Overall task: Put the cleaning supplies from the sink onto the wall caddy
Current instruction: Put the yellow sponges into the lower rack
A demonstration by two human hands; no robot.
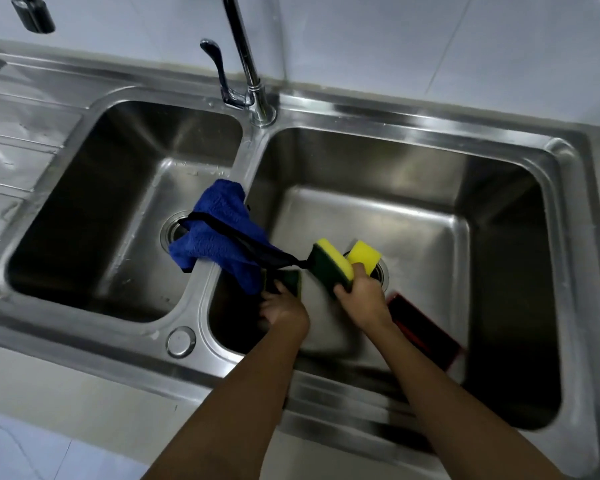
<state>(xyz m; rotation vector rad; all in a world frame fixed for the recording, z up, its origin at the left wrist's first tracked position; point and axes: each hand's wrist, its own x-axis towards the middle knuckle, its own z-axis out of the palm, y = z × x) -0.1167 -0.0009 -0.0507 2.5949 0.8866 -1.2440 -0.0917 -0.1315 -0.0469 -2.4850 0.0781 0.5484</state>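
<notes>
Right hand (361,299) clamps scouring sponge (333,268) over right basin's drain | left hand (283,308) grips green pad (293,280) beneath blue cloth (219,233) on the divider | risk: cloth's black strap (257,247) snags, dragging it off.

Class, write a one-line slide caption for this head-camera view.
Right hand lifts a yellow-green sponge from the right basin; left hand reaches beneath the blue cloth.
</notes>
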